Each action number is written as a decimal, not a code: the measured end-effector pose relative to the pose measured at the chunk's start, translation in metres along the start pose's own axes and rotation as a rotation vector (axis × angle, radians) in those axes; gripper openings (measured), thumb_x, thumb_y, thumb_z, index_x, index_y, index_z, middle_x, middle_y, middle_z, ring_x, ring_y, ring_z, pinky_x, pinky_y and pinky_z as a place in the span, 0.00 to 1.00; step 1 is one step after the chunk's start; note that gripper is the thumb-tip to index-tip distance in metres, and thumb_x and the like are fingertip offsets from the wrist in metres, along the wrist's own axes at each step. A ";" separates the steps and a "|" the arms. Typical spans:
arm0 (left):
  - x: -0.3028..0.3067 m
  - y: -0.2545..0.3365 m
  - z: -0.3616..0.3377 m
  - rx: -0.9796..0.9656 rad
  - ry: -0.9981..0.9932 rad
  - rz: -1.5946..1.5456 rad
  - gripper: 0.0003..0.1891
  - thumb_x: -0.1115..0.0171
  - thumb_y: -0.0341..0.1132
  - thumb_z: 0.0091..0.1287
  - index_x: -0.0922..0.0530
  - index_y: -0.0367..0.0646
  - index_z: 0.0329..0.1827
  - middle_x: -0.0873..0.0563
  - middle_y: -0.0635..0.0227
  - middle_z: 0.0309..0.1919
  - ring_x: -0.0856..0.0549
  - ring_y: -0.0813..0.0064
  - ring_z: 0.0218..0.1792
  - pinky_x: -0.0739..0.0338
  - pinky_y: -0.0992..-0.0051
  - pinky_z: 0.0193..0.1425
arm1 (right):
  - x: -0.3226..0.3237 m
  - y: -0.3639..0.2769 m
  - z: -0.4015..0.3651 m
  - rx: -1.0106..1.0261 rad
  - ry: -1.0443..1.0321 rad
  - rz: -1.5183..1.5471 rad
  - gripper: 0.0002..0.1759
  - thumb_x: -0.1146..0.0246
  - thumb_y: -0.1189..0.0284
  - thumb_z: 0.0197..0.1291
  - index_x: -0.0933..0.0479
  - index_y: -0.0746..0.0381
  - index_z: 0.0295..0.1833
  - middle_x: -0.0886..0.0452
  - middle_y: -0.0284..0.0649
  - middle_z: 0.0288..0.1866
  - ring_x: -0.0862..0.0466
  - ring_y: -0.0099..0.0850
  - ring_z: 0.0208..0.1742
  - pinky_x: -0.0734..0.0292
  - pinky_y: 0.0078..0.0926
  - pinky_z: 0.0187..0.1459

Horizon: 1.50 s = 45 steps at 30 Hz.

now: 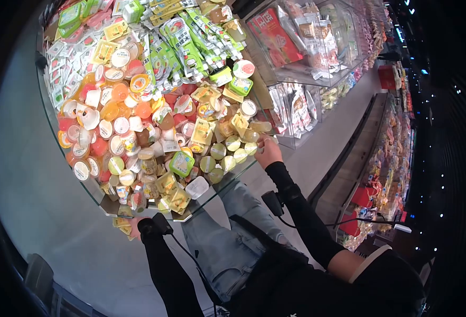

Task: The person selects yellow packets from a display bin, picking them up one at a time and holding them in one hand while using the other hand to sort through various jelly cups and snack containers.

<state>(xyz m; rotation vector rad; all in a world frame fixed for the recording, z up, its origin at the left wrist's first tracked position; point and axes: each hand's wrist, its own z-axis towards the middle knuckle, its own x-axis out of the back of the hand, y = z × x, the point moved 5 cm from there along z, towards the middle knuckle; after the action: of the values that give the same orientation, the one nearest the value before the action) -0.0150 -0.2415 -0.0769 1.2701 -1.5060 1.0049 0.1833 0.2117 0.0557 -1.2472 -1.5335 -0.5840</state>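
A glass-walled bin (64,158) is heaped with jelly cups and snack pouches. My left hand (134,227) is below the bin's near left corner, closed on a yellow jelly pack (121,223); its fingers are partly hidden. At the near right corner, my right hand (268,152) has its fingers curled against a group of pale-green-lidded jelly cups (240,155). What lies between those fingers, if anything, is hidden. A clear-sided jelly cup (260,127) rests just beyond the fingertips. Near the front wall sit a green-lidded tub (181,164) and a white-lidded tub (197,187).
Green-and-white pouches (182,42) and small white sachets (64,68) fill the bin's far part. To the right stand clear display boxes (317,42) with a red package (274,39). Shelves of colourful goods (383,174) run along the far right, beyond a grey floor (344,127).
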 end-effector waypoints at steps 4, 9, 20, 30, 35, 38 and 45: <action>0.009 -0.005 -0.014 0.064 -0.016 -0.011 0.36 0.39 0.59 0.46 0.33 0.45 0.54 0.22 0.56 0.41 0.22 0.58 0.41 0.26 0.61 0.41 | -0.039 -0.044 -0.043 0.132 -0.444 0.135 0.12 0.40 0.70 0.42 0.26 0.61 0.36 0.23 0.37 0.23 0.22 0.27 0.26 0.27 0.23 0.32; -0.027 -0.012 0.013 0.031 0.052 -0.377 0.37 0.38 0.61 0.45 0.33 0.39 0.49 0.35 0.48 0.47 0.27 0.50 0.47 0.29 0.55 0.44 | -0.083 -0.106 -0.074 0.266 -0.574 0.195 0.14 0.41 0.71 0.43 0.26 0.61 0.40 0.22 0.36 0.25 0.22 0.29 0.27 0.28 0.26 0.32; -0.019 -0.009 0.004 0.019 0.084 -0.436 0.35 0.34 0.52 0.49 0.36 0.33 0.50 0.38 0.48 0.47 0.29 0.48 0.46 0.29 0.56 0.44 | -0.128 -0.249 -0.035 0.514 -0.406 0.369 0.11 0.46 0.77 0.46 0.25 0.61 0.39 0.23 0.40 0.31 0.22 0.34 0.31 0.27 0.29 0.36; -0.013 -0.006 -0.002 0.047 0.043 -0.565 0.34 0.33 0.45 0.50 0.37 0.31 0.52 0.40 0.48 0.50 0.31 0.50 0.49 0.29 0.59 0.49 | -0.208 -0.379 -0.087 0.997 -0.251 0.087 0.08 0.49 0.76 0.48 0.26 0.63 0.34 0.24 0.40 0.39 0.21 0.40 0.37 0.27 0.35 0.37; -0.014 -0.006 -0.001 0.038 0.040 -0.587 0.33 0.33 0.43 0.50 0.38 0.30 0.52 0.41 0.47 0.50 0.31 0.49 0.50 0.30 0.58 0.51 | -0.254 -0.393 -0.094 1.188 -0.311 -0.452 0.13 0.42 0.78 0.41 0.27 0.62 0.38 0.24 0.40 0.43 0.21 0.34 0.39 0.26 0.30 0.35; -0.016 -0.006 -0.002 0.053 0.024 -0.581 0.34 0.32 0.42 0.50 0.39 0.30 0.52 0.41 0.48 0.50 0.32 0.49 0.51 0.30 0.58 0.51 | -0.255 -0.386 -0.088 1.330 -0.358 -0.456 0.14 0.43 0.76 0.43 0.27 0.64 0.40 0.23 0.41 0.42 0.21 0.34 0.38 0.26 0.30 0.34; -0.016 -0.006 -0.001 -0.016 0.012 -0.620 0.35 0.32 0.45 0.49 0.39 0.30 0.52 0.41 0.47 0.50 0.32 0.48 0.50 0.30 0.57 0.50 | -0.197 -0.348 -0.089 1.444 0.008 0.030 0.17 0.41 0.72 0.44 0.27 0.66 0.43 0.23 0.43 0.42 0.22 0.33 0.36 0.24 0.28 0.32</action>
<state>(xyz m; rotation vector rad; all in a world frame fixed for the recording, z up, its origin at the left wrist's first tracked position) -0.0074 -0.2376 -0.0922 1.5765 -0.9997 0.5851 -0.1116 -0.0642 -0.0142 -0.1263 -1.3851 0.5376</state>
